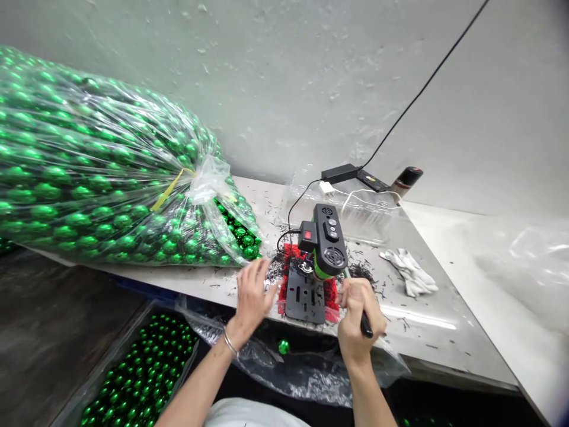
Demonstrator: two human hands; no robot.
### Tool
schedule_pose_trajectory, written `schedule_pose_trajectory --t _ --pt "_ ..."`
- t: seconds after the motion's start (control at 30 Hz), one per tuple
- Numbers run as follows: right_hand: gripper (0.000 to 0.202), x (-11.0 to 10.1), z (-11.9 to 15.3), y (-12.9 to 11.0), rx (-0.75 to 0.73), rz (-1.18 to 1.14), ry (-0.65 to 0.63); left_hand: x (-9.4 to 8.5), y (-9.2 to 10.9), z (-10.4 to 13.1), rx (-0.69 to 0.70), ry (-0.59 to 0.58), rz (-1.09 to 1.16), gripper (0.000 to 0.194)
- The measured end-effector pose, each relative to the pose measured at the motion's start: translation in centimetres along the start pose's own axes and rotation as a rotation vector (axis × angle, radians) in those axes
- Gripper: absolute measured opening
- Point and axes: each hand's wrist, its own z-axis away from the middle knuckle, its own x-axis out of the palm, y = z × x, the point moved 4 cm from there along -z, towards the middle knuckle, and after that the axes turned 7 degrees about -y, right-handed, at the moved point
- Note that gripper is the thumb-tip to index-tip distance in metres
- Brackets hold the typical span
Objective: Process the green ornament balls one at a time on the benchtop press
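Observation:
A small black bench press with a green collar [329,242] stands on a slotted black base plate [306,299], over a red sheet. My right hand [361,308] is wrapped around its lever [367,326]; the black end of the grip sticks out below my fingers. To the left of the base plate, my left hand [253,293] is raised with its fingers apart and nothing in it. Close to those fingers lies the torn opening of a clear plastic bag [208,178], where shiny green balls [245,239] show. One green ball [283,346] is below the table's front edge, against dark plastic.
Short black scraps [362,273] litter the table [448,332]. White gloves [409,273] lie to the right. Behind the press are a clear plastic tray [368,225], a power adapter [340,173] with cables, and a dark-capped bottle [406,179]. A lined bin of green balls [142,367] stands lower left.

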Motion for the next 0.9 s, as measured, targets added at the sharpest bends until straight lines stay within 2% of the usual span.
schedule_pose_trajectory --t 0.07,0.13,0.23,0.3,0.37,0.47,0.5,0.57,0.67,0.77,0.9 --pt "0.032 0.1 0.2 0.0 -0.015 0.005 0.002 -0.8 -2.1 -3.1 -0.108 -0.018 -0.157 0.039" --pt "0.032 0.1 0.2 0.0 -0.030 0.009 0.011 -1.0 -3.6 -5.4 -0.152 -0.122 -0.242 0.033" --pt "0.032 0.0 0.2 -0.1 -0.049 0.011 0.016 -1.0 -4.7 -6.6 -0.149 -0.198 -0.186 0.031" --pt "0.032 0.1 0.2 0.0 -0.054 0.012 0.008 -1.2 -4.9 -6.3 -0.171 -0.149 0.007 0.034" --pt "0.032 0.1 0.3 0.1 -0.058 0.016 0.004 -1.1 -4.8 -5.5 -0.264 -0.124 0.346 0.040" --pt "0.032 0.1 0.4 0.1 -0.054 0.023 0.011 0.2 -3.9 -3.7 -0.481 -0.223 0.939 0.056" --pt "0.032 0.1 0.4 0.2 -0.052 0.025 0.013 0.7 -3.3 -3.1 -0.541 -0.267 1.085 0.060" --pt "0.032 0.1 0.4 0.2 -0.050 0.030 0.007 1.7 -2.0 -2.0 -0.616 -0.340 1.241 0.064" --pt "0.030 0.1 0.4 0.1 -0.056 0.043 -0.009 3.1 -0.4 -1.2 -0.604 -0.448 1.195 0.060" --pt "0.030 0.0 0.4 0.1 -0.069 0.055 -0.018 3.9 0.8 -1.1 -0.474 -0.530 0.930 0.055" --pt "0.030 0.1 0.5 0.1 -0.091 0.055 -0.023 4.0 2.3 -1.5 -0.324 -0.585 0.605 0.050"
